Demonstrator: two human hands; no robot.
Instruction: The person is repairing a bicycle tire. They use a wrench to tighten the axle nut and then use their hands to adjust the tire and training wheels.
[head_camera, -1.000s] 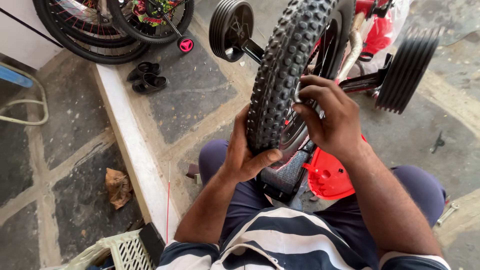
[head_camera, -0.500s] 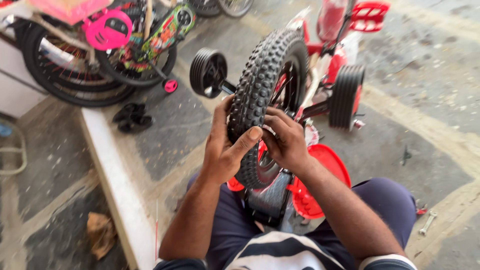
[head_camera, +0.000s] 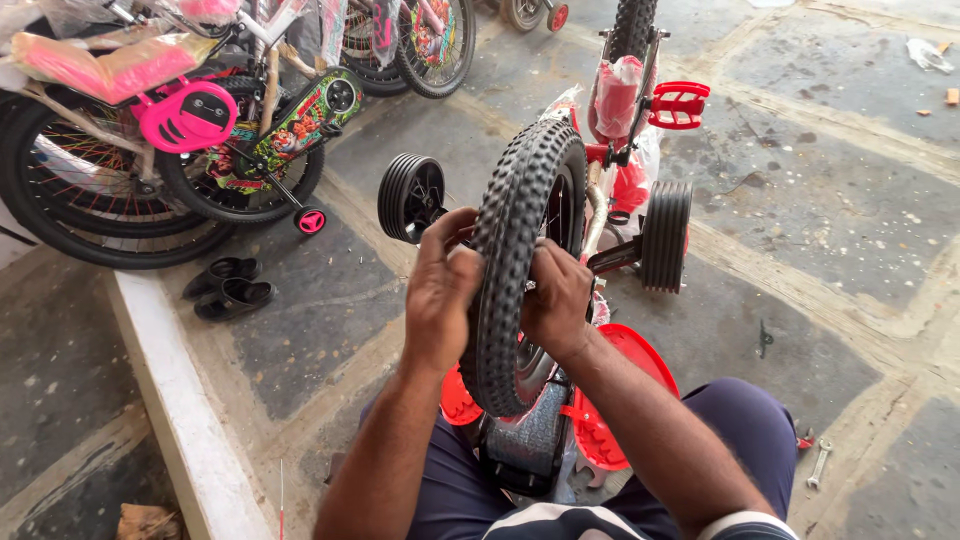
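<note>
Floor: grey stone-slab paving (head_camera: 820, 190) with pale joints fills the frame; a white-painted kerb (head_camera: 175, 410) runs along the lower left.
Surroundings: pink and green children's bicycles (head_camera: 230, 110) stand parked at upper left; a pair of black sandals (head_camera: 228, 288) lies just beside the kerb; a small silver spanner (head_camera: 818, 462) rests on the floor at lower right.
Containers: none shows in this frame.
Central object: black knobbly rubber tyre (head_camera: 520, 250) of an upturned red child's bicycle, at frame centre, upright between the person's knees.
Side parts: two black plastic training wheels (head_camera: 410, 197), one at either side of the tyre; a red plastic pedal (head_camera: 678, 105) at upper centre right.
Left hand (head_camera: 438, 295): clasped on the tyre's left flank, thumb on the tread.
Right hand (head_camera: 556, 300): gripping the tyre's right flank by the rim, fingers curled inward.
Change from a half-second earlier: the view is tilted higher, so more parked bicycles and far floor show; both hands remain on the tyre, now lower on its near curve.
</note>
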